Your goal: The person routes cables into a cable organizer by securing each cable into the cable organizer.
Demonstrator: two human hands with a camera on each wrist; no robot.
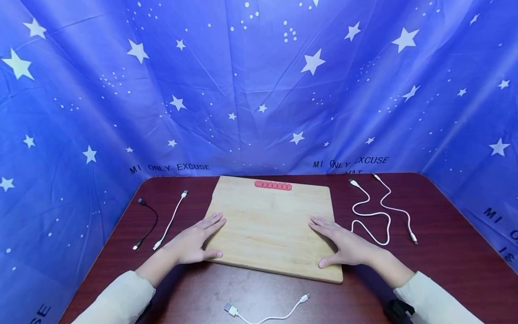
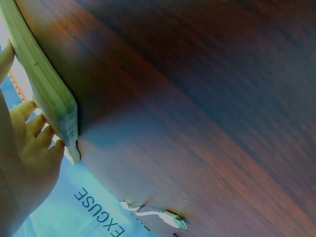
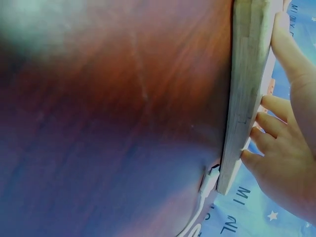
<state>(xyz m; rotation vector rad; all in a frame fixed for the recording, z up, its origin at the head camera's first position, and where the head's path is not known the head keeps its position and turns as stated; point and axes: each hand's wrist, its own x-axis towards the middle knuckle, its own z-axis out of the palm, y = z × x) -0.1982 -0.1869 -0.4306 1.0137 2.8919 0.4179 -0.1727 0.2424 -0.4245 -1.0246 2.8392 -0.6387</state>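
Observation:
A light wooden board [image 1: 271, 220] lies flat on the dark red table, turned slightly. On its left side rests my left hand [image 1: 200, 240], fingers spread and straight, thumb near the front edge. My right hand [image 1: 344, 243] rests the same way on the board's right side. In the left wrist view the left fingers [image 2: 37, 126] touch the board near its side edge. The right fingers [image 3: 269, 128] do likewise in the right wrist view. A red strip with several slots [image 1: 273, 185] lies at the board's far edge.
Left of the board lie a short black USB cable [image 1: 151, 220] and a white one [image 1: 171, 220]. Two longer white cables [image 1: 388, 220] [image 1: 408, 216] lie to the right. Another white cable [image 1: 267, 318] lies in front. A blue star-printed curtain [image 1: 259, 81] surrounds the table.

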